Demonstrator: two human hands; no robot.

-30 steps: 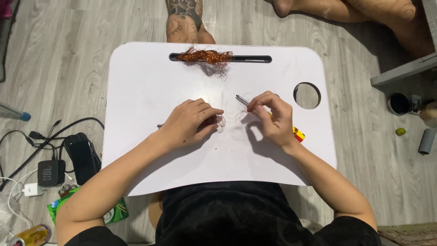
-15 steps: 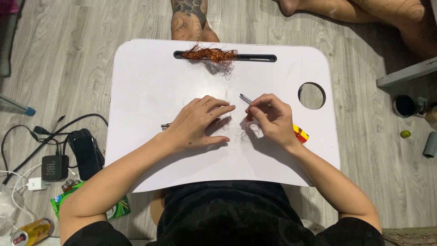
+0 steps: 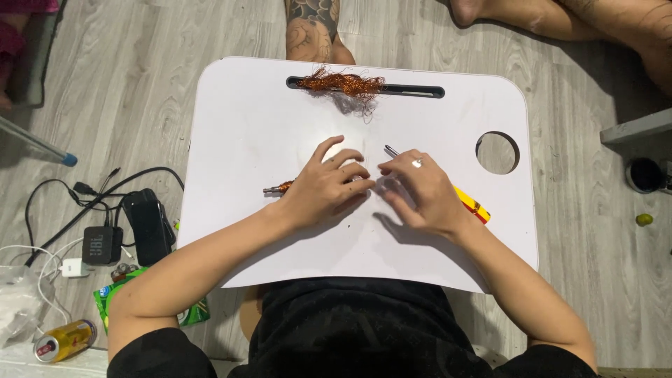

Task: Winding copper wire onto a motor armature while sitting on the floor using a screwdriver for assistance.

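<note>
My left hand (image 3: 327, 186) lies on the white lap table (image 3: 245, 126), fingers curled over a small copper-wound piece (image 3: 278, 187) whose metal shaft end pokes out to the left. My right hand (image 3: 420, 190) is close beside it, fingertips nearly touching the left ones. It grips a screwdriver with a yellow and red handle (image 3: 473, 207) that juts out behind the hand, and its metal tip (image 3: 389, 150) shows above the knuckles. What sits between the fingertips is hidden. A tangle of loose copper wire (image 3: 343, 82) lies on the table's slot at the far edge.
A round hole (image 3: 497, 152) is cut in the table's right side. On the floor at left are a black speaker (image 3: 103, 245), cables, a charger, a green packet and a can (image 3: 64, 340). Another person's tattooed leg (image 3: 311, 28) is beyond the table. A dark round pot (image 3: 642, 175) stands at right.
My left hand has slid right and curled its fingers, closing the gap to my right hand. The right hand has kept the screwdriver and lowered onto the table.
</note>
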